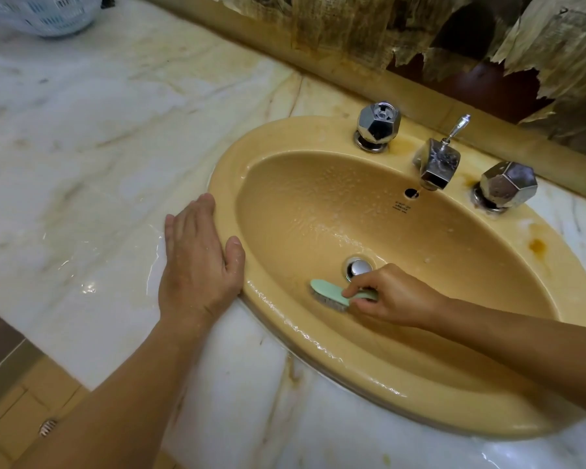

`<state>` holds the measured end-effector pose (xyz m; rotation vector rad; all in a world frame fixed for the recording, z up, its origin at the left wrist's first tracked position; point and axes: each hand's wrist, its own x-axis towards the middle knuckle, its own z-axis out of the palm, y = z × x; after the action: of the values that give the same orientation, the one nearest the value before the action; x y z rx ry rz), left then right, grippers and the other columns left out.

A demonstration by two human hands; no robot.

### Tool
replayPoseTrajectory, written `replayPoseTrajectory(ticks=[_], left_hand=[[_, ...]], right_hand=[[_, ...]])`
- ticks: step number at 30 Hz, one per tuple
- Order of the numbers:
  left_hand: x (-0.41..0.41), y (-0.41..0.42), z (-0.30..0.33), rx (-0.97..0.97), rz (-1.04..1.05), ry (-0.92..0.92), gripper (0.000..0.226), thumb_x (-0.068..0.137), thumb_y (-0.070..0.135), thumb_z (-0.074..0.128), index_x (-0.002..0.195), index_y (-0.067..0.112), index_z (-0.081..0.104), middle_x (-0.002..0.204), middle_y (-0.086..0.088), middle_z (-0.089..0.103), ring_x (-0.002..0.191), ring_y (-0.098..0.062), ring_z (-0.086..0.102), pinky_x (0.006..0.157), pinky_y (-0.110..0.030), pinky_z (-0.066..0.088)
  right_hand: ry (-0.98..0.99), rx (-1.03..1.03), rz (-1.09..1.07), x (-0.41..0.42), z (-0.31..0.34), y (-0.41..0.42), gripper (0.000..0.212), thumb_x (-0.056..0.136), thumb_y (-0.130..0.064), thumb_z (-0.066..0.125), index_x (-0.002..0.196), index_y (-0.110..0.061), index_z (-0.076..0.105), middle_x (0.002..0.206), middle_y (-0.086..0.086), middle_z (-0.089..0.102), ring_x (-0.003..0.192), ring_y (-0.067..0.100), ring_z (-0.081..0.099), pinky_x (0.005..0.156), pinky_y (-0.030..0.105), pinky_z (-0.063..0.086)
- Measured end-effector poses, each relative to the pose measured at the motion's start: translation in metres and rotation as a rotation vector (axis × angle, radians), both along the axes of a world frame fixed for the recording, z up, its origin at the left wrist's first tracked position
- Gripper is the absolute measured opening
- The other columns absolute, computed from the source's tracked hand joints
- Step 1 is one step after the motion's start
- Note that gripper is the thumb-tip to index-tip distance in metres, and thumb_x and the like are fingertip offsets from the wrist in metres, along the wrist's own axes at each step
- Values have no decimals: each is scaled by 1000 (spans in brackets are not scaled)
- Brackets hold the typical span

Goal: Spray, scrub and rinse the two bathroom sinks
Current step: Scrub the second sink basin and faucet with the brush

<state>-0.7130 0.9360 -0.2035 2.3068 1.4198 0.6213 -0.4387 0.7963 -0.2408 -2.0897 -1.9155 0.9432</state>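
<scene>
— What is the right hand (391,294) doing?

— It is reaching into the yellow sink (318,211), its grip curling tight around the handle of a mint-green scrub brush (332,294). The bristles are pressing down on the basin floor, just in front of the chrome drain plug (359,267).

— And the left hand (198,262)?

— It is lying flat, fingers straight and together, gripping nothing. The palm is resting on the wet marble table (82,164), with the thumb touching the sink's left rim.

— Is the basin looking wet?

— Yes, droplets are clinging to the back wall of the bowl, and water is shining along the front rim.

— What is standing behind the bowl?

— A chrome spout (437,164) with a thin lever on top is sitting between two faceted chrome knobs, the left knob (378,125) and the right knob (506,186). Rusty stains are showing beside the right one. A white perforated basket (41,11) is sitting at the table's far left corner, well apart from the sink.
</scene>
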Motion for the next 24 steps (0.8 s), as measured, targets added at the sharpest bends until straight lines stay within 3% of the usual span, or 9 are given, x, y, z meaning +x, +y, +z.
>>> replayPoseTrajectory(ticks=[3,6,9,11,13,16,20,22,24], left_hand=[[0,0,0,-3,-6,4,75,87,39,26,147,-4,33,145,-18,44,140,-33,33,124,-48,8],[0,1,0,4,-3,9,74,87,39,26,147,-4,33,144,-18,45,139,-34,34,124,-50,10],[0,1,2,2,-7,7,74,86,37,27,146,-5,34,143,-18,45,137,-35,35,123,-50,11],[1,1,3,1,-9,9,73,86,37,28,146,-5,34,142,-18,45,136,-35,36,123,-51,11],[1,1,3,4,-12,11,73,86,37,29,146,-4,34,141,-18,46,135,-36,37,123,-51,12],[1,3,2,4,-9,4,73,86,37,28,146,-4,34,144,-18,45,137,-35,36,124,-49,10],[1,2,2,5,-11,-6,74,87,36,27,147,-6,34,147,-21,43,141,-36,33,125,-48,8],[2,1,4,-2,-16,-7,74,87,36,26,147,-6,33,148,-21,43,142,-36,32,125,-49,8],[2,1,5,-3,-16,-7,73,87,36,27,147,-6,33,147,-21,43,141,-36,33,125,-49,8]], right_hand=[[41,45,-114,-1,-1,10,14,87,-19,70,99,-22,77,81,-14,64,70,-6,58,63,12,39],[148,96,-162,-32,-3,25,11,86,-19,72,95,-21,77,79,-6,66,72,9,59,66,26,43],[271,-21,-206,-26,0,5,9,85,-23,74,92,-28,78,84,2,70,80,18,63,75,33,47],[299,-66,-257,-19,3,2,9,86,-23,75,89,-31,77,85,-7,71,80,12,64,73,30,47],[318,14,-304,-31,-1,17,12,86,-19,75,87,-30,76,74,-13,64,68,1,56,64,22,40],[380,40,-318,-52,2,25,13,87,-18,74,86,-30,76,66,-20,63,61,0,54,59,17,39],[394,-75,-302,-32,14,-3,10,86,-22,76,90,-31,78,90,-4,75,86,18,69,83,37,51],[378,-27,-338,-40,13,10,9,86,-18,75,91,-24,79,78,-8,72,75,9,66,73,34,52],[383,35,-326,-56,14,28,7,86,-15,75,90,-20,79,58,-17,59,56,2,51,58,19,38]])
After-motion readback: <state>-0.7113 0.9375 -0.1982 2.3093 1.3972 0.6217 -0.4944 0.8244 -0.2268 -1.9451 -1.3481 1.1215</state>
